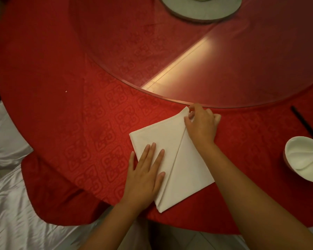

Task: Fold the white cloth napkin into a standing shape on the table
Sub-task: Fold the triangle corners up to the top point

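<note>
The white cloth napkin lies flat on the red tablecloth, near the table's front edge, folded into a diamond with a crease down its middle. My left hand rests flat on the napkin's left half, fingers spread, pressing it down. My right hand is at the napkin's far corner, thumb and fingers pinching the cloth tip there. The right forearm covers part of the napkin's right side.
A glass turntable covers the table's middle, its rim just beyond my right hand, with a grey round base at the top. A white bowl with a spoon stands at right, a black chopstick behind it. White satin chair covers are at left.
</note>
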`<action>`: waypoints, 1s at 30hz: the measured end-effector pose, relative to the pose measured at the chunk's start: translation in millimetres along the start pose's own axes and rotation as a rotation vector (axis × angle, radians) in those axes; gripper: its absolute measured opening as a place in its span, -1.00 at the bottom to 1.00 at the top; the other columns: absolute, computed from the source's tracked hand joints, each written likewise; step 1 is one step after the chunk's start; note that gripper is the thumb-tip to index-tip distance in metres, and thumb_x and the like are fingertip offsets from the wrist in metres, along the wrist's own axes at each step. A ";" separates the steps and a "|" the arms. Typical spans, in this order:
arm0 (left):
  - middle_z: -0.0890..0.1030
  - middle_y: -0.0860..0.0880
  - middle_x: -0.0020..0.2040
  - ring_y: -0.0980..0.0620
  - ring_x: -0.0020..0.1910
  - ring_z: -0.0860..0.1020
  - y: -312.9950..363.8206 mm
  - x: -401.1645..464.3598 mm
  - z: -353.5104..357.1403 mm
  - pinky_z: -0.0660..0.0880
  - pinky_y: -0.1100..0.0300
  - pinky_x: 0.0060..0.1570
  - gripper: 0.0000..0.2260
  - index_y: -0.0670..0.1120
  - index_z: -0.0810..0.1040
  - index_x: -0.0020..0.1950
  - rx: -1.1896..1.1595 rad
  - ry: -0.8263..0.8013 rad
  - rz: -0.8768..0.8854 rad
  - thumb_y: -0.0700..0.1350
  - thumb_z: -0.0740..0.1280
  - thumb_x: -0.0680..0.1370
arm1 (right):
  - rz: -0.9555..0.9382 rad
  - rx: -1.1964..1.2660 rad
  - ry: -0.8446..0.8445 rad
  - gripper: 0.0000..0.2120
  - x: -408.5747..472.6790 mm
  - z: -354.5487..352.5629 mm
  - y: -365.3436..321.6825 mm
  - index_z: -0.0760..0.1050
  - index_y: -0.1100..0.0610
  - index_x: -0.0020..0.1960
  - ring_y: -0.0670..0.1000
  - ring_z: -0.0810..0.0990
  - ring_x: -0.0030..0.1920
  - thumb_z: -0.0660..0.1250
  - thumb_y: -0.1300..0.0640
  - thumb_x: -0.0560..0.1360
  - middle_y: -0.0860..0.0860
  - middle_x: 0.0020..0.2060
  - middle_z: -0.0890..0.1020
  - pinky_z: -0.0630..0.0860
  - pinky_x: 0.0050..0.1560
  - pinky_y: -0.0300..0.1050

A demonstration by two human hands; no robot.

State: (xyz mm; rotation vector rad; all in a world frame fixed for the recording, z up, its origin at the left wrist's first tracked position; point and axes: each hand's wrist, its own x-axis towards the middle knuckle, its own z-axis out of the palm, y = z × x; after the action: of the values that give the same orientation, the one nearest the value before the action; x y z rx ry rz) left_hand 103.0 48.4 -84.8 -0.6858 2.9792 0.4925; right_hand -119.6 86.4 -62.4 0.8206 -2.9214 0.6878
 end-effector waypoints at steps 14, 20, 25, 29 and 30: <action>0.01 -0.08 0.53 -0.05 0.52 -0.02 -15.7 52.4 -25.8 -0.14 -0.16 0.43 -0.49 0.00 0.04 0.51 0.073 0.094 -0.015 0.11 -0.06 0.58 | -0.409 -0.266 -0.306 -0.41 -32.0 21.4 18.8 -0.06 0.08 0.51 0.01 -0.10 0.52 -0.10 -0.16 0.56 0.05 0.53 0.01 -0.15 0.48 0.12; 0.05 -0.10 0.54 -0.05 0.52 -0.04 -25.2 48.2 -8.8 -0.14 -0.15 0.45 -0.47 0.01 0.09 0.52 0.128 0.008 0.029 0.17 -0.07 0.58 | -0.407 -0.297 -0.330 -0.40 -31.4 24.6 20.2 -0.14 0.06 0.51 0.02 -0.14 0.52 -0.13 -0.18 0.56 0.04 0.53 -0.04 -0.16 0.48 0.15; 0.05 -0.15 0.53 -0.11 0.52 -0.01 -20.0 31.0 -7.6 -0.03 -0.19 0.44 -0.43 0.02 0.09 0.52 0.087 -0.060 0.138 0.23 -0.04 0.55 | -0.400 -0.284 -0.321 -0.39 -31.9 24.1 18.9 -0.12 0.06 0.51 0.02 -0.11 0.52 -0.14 -0.17 0.55 0.05 0.53 -0.03 -0.15 0.49 0.15; 0.11 -0.08 0.53 -0.07 0.52 0.05 -18.8 -3.8 -1.7 0.01 -0.15 0.41 -0.47 0.05 0.07 0.52 0.099 -0.158 0.506 0.20 -0.05 0.58 | -0.398 -0.282 -0.318 -0.40 -31.4 24.3 18.8 -0.11 0.07 0.51 0.02 -0.11 0.52 -0.11 -0.16 0.55 0.06 0.53 -0.02 -0.15 0.48 0.15; 0.11 -0.05 0.54 -0.05 0.52 0.04 -20.9 -10.2 -1.0 -0.02 -0.13 0.43 -0.48 0.06 0.06 0.53 0.110 -0.182 0.588 0.19 -0.04 0.59 | -0.399 -0.288 -0.317 -0.40 -31.4 24.7 19.1 -0.12 0.06 0.51 0.02 -0.11 0.52 -0.11 -0.17 0.55 0.06 0.53 -0.02 -0.15 0.49 0.15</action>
State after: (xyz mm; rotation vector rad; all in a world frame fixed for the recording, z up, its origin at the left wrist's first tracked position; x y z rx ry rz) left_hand 121.3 34.6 -88.9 0.2493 2.9606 0.3776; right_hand -100.0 105.8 -97.0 1.5255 -2.8613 0.1114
